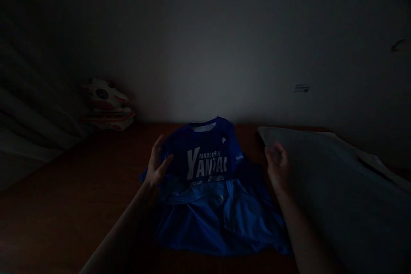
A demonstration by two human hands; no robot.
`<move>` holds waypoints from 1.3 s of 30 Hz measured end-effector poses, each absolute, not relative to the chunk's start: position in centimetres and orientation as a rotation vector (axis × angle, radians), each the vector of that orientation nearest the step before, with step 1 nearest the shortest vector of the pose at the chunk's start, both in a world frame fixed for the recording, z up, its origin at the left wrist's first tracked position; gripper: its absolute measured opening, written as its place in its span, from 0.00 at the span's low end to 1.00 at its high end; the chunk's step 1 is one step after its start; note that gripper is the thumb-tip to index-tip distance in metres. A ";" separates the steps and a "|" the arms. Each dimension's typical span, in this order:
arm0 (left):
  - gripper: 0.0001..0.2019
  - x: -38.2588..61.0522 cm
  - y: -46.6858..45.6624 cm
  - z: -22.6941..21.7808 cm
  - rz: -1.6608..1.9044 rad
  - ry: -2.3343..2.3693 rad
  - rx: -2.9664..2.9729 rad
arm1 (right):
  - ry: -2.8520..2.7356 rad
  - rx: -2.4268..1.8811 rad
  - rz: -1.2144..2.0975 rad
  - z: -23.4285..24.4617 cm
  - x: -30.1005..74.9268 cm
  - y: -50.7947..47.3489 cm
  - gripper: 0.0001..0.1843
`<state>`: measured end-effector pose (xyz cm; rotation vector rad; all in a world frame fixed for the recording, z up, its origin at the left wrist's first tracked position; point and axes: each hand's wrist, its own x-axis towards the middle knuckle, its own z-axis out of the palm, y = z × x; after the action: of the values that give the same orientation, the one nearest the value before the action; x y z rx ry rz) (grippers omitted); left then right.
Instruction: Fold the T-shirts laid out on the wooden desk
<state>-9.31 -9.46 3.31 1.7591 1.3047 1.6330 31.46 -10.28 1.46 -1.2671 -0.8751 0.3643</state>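
Observation:
A blue T-shirt (208,188) with white lettering lies spread on a brown wooden surface (80,188), its collar toward the wall and its lower part bunched toward me. My left hand (158,165) hovers at the shirt's left edge, fingers spread and thumb out, holding nothing. At the shirt's right edge my right hand (278,165) is raised with fingers loosely curled; in the dim light I see nothing in it.
A pale cloth or pillow (337,180) covers the right side. A stack of white-and-red packages (107,109) stands at the back left against the wall. Light curtain folds (28,128) hang at far left. The room is very dark.

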 end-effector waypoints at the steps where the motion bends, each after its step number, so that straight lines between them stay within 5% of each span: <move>1: 0.32 -9.1 -9.4 3.1 1.589 1.387 1.814 | -0.873 -1.287 0.304 1.1 31.7 -10.1 0.35; 5: 0.22 -8.3 -9.6 2.5 1.201 1.642 2.078 | -1.141 -1.365 0.225 0.4 32.0 -10.3 0.28; 11: 0.31 -7.9 -10.4 1.6 0.505 1.803 2.425 | -1.857 -1.459 0.187 0.6 29.9 -11.6 0.32; 13: 0.33 -8.1 -10.5 1.5 0.410 1.781 2.456 | -1.953 -1.516 0.241 0.5 29.5 -11.8 0.22; 17: 0.33 -9.0 -10.0 1.7 0.356 1.683 2.502 | -1.964 -1.547 0.343 0.3 29.3 -11.7 0.11; 21: 0.31 -9.8 -9.2 1.6 0.342 1.611 2.548 | -1.733 -1.609 0.433 0.0 29.8 -11.1 0.15; 26: 0.25 -9.8 -8.7 1.6 0.561 1.795 2.594 | -1.027 -1.858 -0.073 0.4 31.9 -11.2 0.31; 30: 0.19 -9.4 -8.9 2.1 0.657 1.962 2.550 | -1.291 -1.764 -0.346 0.6 31.8 -11.7 0.21; 33: 0.19 -9.5 -9.3 2.2 0.538 2.052 2.492 | -1.607 -1.700 -0.121 0.1 30.6 -11.6 0.15; 39: 0.24 -10.9 -9.5 2.3 0.352 2.078 2.421 | -1.943 -1.697 0.007 -0.8 29.9 -11.4 0.16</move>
<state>-10.87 -9.49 2.32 2.4210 2.0781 0.3519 29.91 -11.42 -0.75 -1.6968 -1.9435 0.0066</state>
